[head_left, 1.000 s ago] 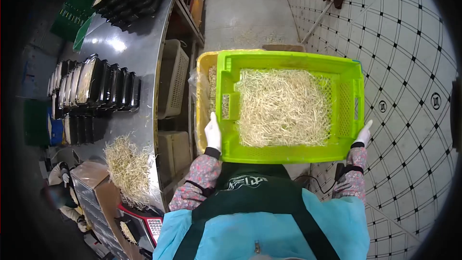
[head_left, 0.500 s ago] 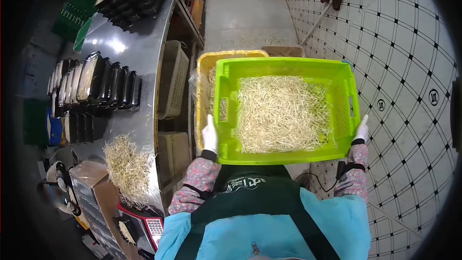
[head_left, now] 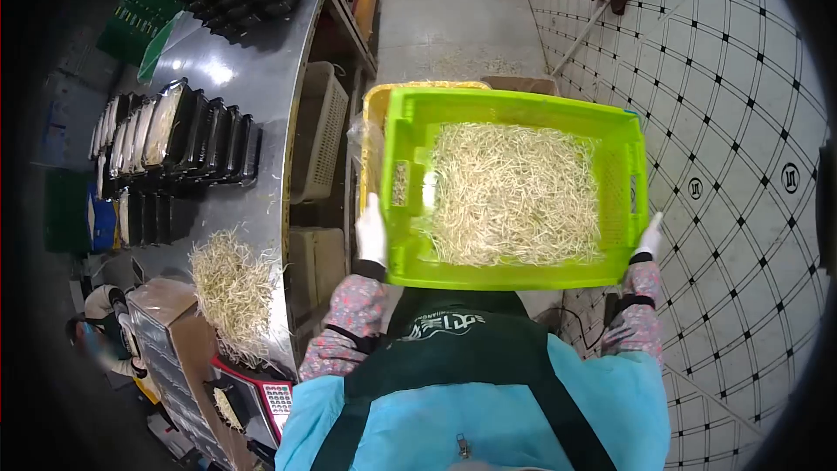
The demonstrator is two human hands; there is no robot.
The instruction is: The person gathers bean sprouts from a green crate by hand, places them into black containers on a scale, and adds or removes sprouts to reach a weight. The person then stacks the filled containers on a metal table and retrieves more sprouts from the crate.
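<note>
Crate (head_left: pixel 510 277) of pale sprouts (head_left: pixel 514 196), lime-green, before apron (head_left: pixel 462 353), overlapping yellow tub (head_left: pixel 372 118) in view. Left hand (head_left: pixel 371 234), right hand (head_left: pixel 648 239): grip clasping opposite sides (finger undersides hidden). Best held level, weight shared equally.

Bright green, slotted plastic crate (head_left: pixel 514 276), open side up, held roughly level; pale, thin sprouts (head_left: pixel 514 196) blanket most of its floor

White gloves (head_left: pixel 371 237) and floral sleeves (head_left: pixel 357 303) accompany a turquoise top (head_left: pixel 418 423) and dark green apron (head_left: pixel 488 358).
</note>
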